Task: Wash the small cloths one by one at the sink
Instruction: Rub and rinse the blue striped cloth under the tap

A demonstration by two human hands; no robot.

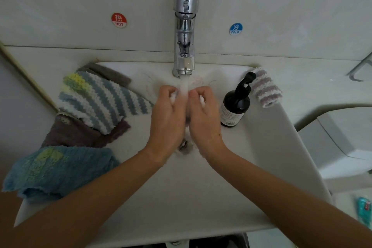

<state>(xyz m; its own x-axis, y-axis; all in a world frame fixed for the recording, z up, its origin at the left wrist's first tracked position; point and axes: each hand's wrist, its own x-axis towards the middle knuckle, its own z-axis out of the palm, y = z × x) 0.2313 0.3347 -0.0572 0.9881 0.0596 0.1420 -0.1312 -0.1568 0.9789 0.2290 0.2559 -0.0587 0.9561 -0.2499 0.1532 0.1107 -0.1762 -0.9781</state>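
White sink basin (pixel 231 167), chrome tap (pixel 184 32) running. Left rim: striped cloths (pixel 100 96), blue cloth (pixel 58 169) waiting. Left hand (pixel 168 119) and right hand (pixel 203 119), fingers curled, pinching a small white cloth (pixel 173 97) under the stream. Best to rub evenly, keep fabric in the flow, then wring.

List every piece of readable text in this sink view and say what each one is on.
"热" over "HOT": red round sticker on the wall, left of the faucet.
"冷" over "COLD": blue round sticker on the wall, right of the faucet.
Label on the dark pump bottle: print and barcode too small to read.
Teal packet at the right edge: red marking, blurred, unreadable.
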